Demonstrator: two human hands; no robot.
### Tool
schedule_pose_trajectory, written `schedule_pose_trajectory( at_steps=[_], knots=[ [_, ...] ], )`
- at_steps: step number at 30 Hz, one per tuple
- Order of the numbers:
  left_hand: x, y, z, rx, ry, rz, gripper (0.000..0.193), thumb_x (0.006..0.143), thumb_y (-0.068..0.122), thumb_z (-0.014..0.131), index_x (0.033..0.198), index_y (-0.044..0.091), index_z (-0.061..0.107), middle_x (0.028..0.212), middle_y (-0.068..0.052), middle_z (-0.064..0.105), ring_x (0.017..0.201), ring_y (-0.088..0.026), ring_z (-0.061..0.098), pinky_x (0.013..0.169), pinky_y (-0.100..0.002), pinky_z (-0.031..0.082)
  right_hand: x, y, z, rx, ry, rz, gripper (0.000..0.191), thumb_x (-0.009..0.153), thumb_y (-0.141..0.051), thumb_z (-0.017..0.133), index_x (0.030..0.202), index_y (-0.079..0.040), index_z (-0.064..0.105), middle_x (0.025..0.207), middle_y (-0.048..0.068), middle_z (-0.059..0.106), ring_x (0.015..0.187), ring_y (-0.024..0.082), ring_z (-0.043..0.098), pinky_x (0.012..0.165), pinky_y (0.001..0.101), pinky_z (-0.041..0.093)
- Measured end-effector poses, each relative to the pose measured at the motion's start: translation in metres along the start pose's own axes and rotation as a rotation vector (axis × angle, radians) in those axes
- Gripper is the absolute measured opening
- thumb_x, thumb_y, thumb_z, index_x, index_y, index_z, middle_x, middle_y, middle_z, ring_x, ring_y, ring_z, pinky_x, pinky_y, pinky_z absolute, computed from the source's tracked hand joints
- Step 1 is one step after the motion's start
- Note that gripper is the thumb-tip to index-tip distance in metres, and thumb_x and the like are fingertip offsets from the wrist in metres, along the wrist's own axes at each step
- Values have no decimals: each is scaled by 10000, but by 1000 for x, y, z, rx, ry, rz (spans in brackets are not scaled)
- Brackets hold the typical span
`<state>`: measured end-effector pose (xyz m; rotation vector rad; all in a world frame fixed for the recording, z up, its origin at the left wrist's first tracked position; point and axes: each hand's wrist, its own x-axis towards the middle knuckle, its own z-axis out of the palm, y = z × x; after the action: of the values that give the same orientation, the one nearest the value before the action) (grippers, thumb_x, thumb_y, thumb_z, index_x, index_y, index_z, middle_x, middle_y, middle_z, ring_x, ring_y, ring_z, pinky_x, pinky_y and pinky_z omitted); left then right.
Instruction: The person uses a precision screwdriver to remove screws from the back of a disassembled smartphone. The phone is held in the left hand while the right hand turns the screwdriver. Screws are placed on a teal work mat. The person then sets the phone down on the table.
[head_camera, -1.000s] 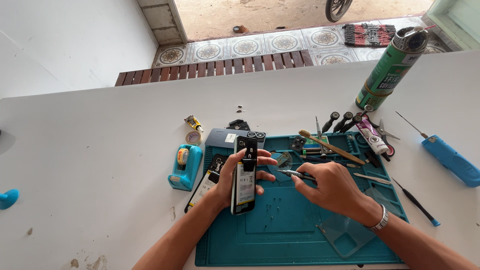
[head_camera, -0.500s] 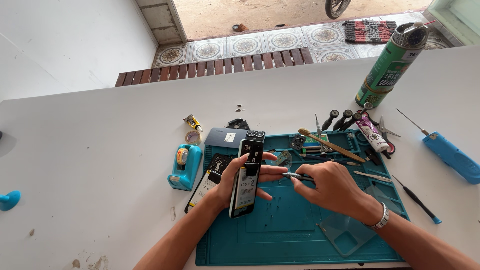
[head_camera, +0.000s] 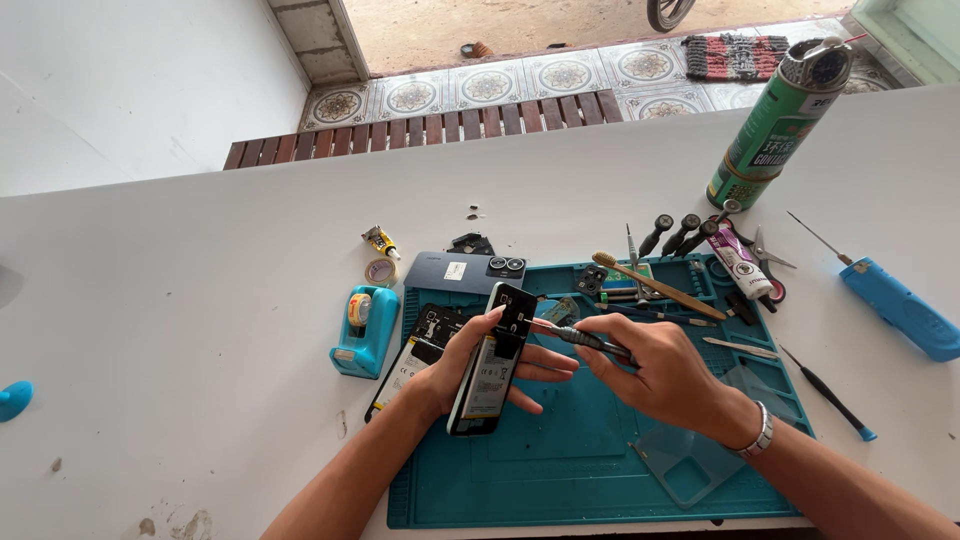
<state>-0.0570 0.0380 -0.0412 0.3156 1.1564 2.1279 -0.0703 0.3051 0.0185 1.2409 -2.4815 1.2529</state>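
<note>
left hand grips opened phone edgewise; right hand — tweezers touching it

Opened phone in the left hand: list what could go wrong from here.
1. The left hand holds the opened phone tilted on edge above the teal repair mat, gripped only from one side; it could slip and drop.
2. The right hand points a slim tool at the phone's exposed insides; a slip could scratch or pierce parts there.
3. Small dark bits lie loose on the white table, easy to lose.
</note>
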Motion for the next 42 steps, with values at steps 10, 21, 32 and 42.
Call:
schedule_pose_trajectory(
  at_steps=[10, 21, 32, 42],
  knots=[
    [-3, -5, -3, 12, -156, 8, 1009, 957, 821, 218, 1581, 42, 366, 1273, -368, 615, 951, -440, 724, 645, -435, 658, -3, 6, 16, 33, 8, -34, 338, 921, -154, 702, 1237, -68, 621, 489, -4, 594, 350, 81, 517, 351, 276, 321],
    [-7, -1, 5, 151, -72, -59, 945, 946, 822, 182, 1501, 92, 410, 1091, -256, 669, 800, -326, 740, 587, -357, 642, -4, 2, 16, 46, 21, -17, 325, 931, -159, 698, 1232, -70, 617, 452, -20, 559, 326, 67, 493, 333, 266, 296],
    [-8, -1, 6, 210, -15, -53, 901, 969, 825, 150, 1220, 35, 505, 828, -75, 557, 656, -179, 654, 659, -387, 648, -3, -2, 12, 18, 1, 8, 288, 933, -183, 693, 1199, -86, 640, 432, -17, 553, 305, 68, 470, 325, 270, 270],
    [-6, 2, 15, 248, 17, -32, 978, 932, 819, 205, 1348, -6, 526, 701, 25, 358, 528, -70, 431, 571, -367, 623, -5, 0, 13, -16, 4, 30, 241, 979, -247, 634, 1113, -55, 692, 463, 6, 583, 314, 89, 480, 333, 278, 299]
  ],
)
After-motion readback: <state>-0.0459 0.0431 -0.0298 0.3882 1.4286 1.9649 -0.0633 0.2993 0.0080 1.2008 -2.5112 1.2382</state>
